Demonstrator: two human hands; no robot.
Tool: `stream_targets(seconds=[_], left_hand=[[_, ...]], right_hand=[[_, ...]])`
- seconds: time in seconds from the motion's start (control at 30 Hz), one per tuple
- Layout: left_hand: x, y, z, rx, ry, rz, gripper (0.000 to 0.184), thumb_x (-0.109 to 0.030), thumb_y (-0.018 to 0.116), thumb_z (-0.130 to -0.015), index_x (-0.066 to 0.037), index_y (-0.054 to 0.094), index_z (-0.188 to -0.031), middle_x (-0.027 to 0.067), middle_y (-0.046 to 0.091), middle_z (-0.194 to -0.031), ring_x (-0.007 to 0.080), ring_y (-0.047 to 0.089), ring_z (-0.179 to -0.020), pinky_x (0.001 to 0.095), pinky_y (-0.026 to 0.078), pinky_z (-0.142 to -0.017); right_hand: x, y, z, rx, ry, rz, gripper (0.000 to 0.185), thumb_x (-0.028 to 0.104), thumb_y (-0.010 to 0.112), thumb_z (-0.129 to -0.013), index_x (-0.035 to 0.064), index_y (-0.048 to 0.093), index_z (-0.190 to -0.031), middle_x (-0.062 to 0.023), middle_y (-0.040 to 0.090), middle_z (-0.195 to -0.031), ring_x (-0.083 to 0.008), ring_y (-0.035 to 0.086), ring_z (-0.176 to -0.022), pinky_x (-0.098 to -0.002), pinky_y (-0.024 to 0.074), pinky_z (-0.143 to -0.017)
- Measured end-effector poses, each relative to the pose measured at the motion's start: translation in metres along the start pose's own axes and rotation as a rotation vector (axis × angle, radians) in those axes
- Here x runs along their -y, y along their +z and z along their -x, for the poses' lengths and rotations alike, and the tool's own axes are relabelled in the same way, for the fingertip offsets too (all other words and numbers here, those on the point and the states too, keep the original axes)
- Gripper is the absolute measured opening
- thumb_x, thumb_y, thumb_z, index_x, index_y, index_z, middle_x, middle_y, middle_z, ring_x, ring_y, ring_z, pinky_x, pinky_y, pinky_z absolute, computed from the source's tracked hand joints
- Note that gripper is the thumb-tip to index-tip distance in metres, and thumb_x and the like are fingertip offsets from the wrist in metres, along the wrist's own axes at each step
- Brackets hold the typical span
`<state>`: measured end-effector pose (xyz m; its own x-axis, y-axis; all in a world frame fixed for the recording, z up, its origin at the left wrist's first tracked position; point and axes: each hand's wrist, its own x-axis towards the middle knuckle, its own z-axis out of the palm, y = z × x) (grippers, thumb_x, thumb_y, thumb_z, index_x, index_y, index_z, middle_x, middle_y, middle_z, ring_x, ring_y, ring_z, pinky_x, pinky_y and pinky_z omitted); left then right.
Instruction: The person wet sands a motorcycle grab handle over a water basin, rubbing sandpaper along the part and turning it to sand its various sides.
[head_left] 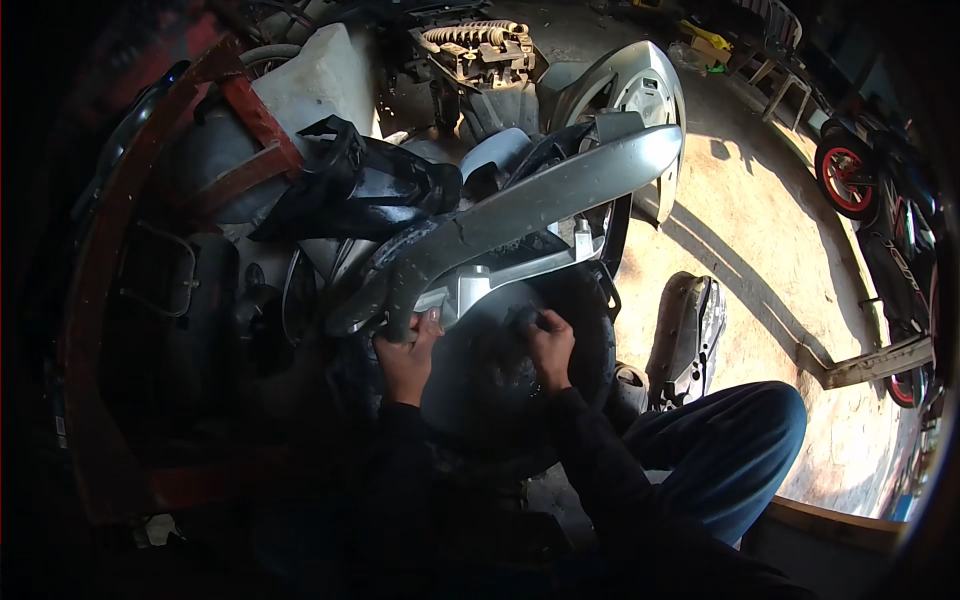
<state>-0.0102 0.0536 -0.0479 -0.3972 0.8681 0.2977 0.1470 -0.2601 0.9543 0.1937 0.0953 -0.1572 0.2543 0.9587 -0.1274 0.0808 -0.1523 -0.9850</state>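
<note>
My left hand (405, 362) is closed around the lower left end of a long, curved silver motorcycle grab rail (540, 190), thumb on top. The rail slants up to the right and has short mounting posts on its near side. My right hand (550, 350) is beside the rail's lower edge, with its fingers curled in a pinch. Something dark shows at those fingertips, too shadowed to name. Beneath both hands lies a dark round tub-like shape (598, 375), its inside mostly in shadow.
Black plastic fairing pieces (365, 180) and a silver body panel (655, 85) lie behind the rail. A red metal frame (110, 250) stands left. Coil springs (480, 42) sit at the back. A black-and-silver part (692, 335) lies on the floor; motorcycles (855, 175) stand right.
</note>
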Motion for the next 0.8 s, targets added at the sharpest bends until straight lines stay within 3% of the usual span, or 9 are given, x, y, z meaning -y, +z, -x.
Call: stream_targets(seconds=[0.1,0.23,0.3,0.37,0.43,0.5,0.57,0.77,0.8], left_hand=[[0.000,0.001,0.001,0.021,-0.002,-0.004,0.023,-0.005,0.066,-0.093,0.002,0.056,-0.073,0.0083,0.062,-0.067,0.0137,0.062,-0.063,0.0296,0.053,-0.064],[-0.002,0.004,0.002,0.011,-0.026,0.027,0.024,-0.005,0.066,-0.093,0.001,0.055,-0.072,0.0078,0.062,-0.066,0.0135,0.062,-0.063,0.0295,0.052,-0.064],[-0.010,0.007,0.003,0.036,0.060,0.007,0.024,-0.005,0.066,-0.093,0.000,0.055,-0.073,0.0072,0.061,-0.066,0.0132,0.062,-0.063,0.0296,0.052,-0.063],[-0.010,0.009,0.001,0.032,0.024,0.029,0.024,-0.005,0.067,-0.093,0.000,0.054,-0.073,0.0071,0.061,-0.066,0.0131,0.062,-0.063,0.0295,0.052,-0.063],[-0.012,0.008,0.004,0.029,-0.020,0.041,0.024,-0.005,0.067,-0.093,0.000,0.054,-0.073,0.0070,0.061,-0.066,0.0130,0.062,-0.063,0.0295,0.052,-0.063],[-0.016,0.013,0.007,0.011,0.001,0.072,0.025,-0.005,0.067,-0.093,0.000,0.053,-0.073,0.0075,0.061,-0.066,0.0131,0.061,-0.062,0.0293,0.051,-0.062],[-0.017,0.014,0.006,-0.002,0.008,0.062,0.026,-0.005,0.067,-0.093,-0.001,0.053,-0.072,0.0078,0.061,-0.065,0.0132,0.061,-0.061,0.0293,0.052,-0.062],[-0.009,0.011,0.005,-0.040,-0.029,0.097,0.030,-0.005,0.066,-0.094,-0.001,0.050,-0.069,0.0073,0.059,-0.062,0.0132,0.060,-0.059,0.0301,0.053,-0.063],[-0.008,0.012,0.004,-0.060,-0.026,0.106,0.030,-0.005,0.065,-0.094,-0.001,0.050,-0.069,0.0069,0.058,-0.062,0.0132,0.059,-0.058,0.0305,0.053,-0.062]], right_hand=[[0.065,-0.012,-0.028,-0.236,-0.678,0.609,0.027,0.005,0.063,-0.079,0.0061,0.072,-0.104,-0.0096,0.071,-0.114,-0.0296,0.064,-0.100,-0.0396,0.0516,-0.086],[0.047,-0.012,-0.080,-0.145,-0.685,0.812,0.029,0.013,0.056,-0.083,0.0107,0.073,-0.107,-0.0080,0.068,-0.119,-0.0279,0.059,-0.107,-0.0403,0.0470,-0.088],[0.043,-0.003,-0.055,0.110,-0.955,1.063,0.032,0.013,0.057,-0.083,0.0125,0.071,-0.111,-0.0073,0.066,-0.122,-0.0273,0.057,-0.109,-0.0395,0.0444,-0.087],[0.061,-0.011,-0.049,0.226,-0.981,1.030,0.033,0.015,0.058,-0.082,0.0136,0.070,-0.113,-0.0057,0.064,-0.119,-0.0272,0.055,-0.110,-0.0405,0.0427,-0.087],[0.077,-0.027,-0.059,0.077,-0.721,1.095,0.032,0.014,0.059,-0.083,0.0142,0.068,-0.114,-0.0044,0.063,-0.117,-0.0277,0.055,-0.109,-0.0399,0.0430,-0.089],[0.059,-0.014,-0.064,-0.011,-0.763,1.103,0.030,0.015,0.058,-0.085,0.0132,0.068,-0.113,-0.0085,0.061,-0.112,-0.0290,0.054,-0.110,-0.0431,0.0425,-0.091],[0.054,0.015,-0.031,0.185,-0.953,0.972,0.031,0.012,0.057,-0.084,0.0109,0.068,-0.114,-0.0112,0.060,-0.112,-0.0312,0.054,-0.112,-0.0439,0.0445,-0.094],[0.048,-0.018,-0.064,0.080,-0.663,0.810,0.035,0.005,0.057,-0.082,0.0079,0.069,-0.115,-0.0115,0.061,-0.120,-0.0311,0.054,-0.120,-0.0392,0.0513,-0.095],[0.045,-0.014,-0.058,0.181,-0.858,0.841,0.036,0.004,0.057,-0.082,0.0085,0.068,-0.116,-0.0115,0.061,-0.124,-0.0309,0.054,-0.121,-0.0387,0.0503,-0.097]])
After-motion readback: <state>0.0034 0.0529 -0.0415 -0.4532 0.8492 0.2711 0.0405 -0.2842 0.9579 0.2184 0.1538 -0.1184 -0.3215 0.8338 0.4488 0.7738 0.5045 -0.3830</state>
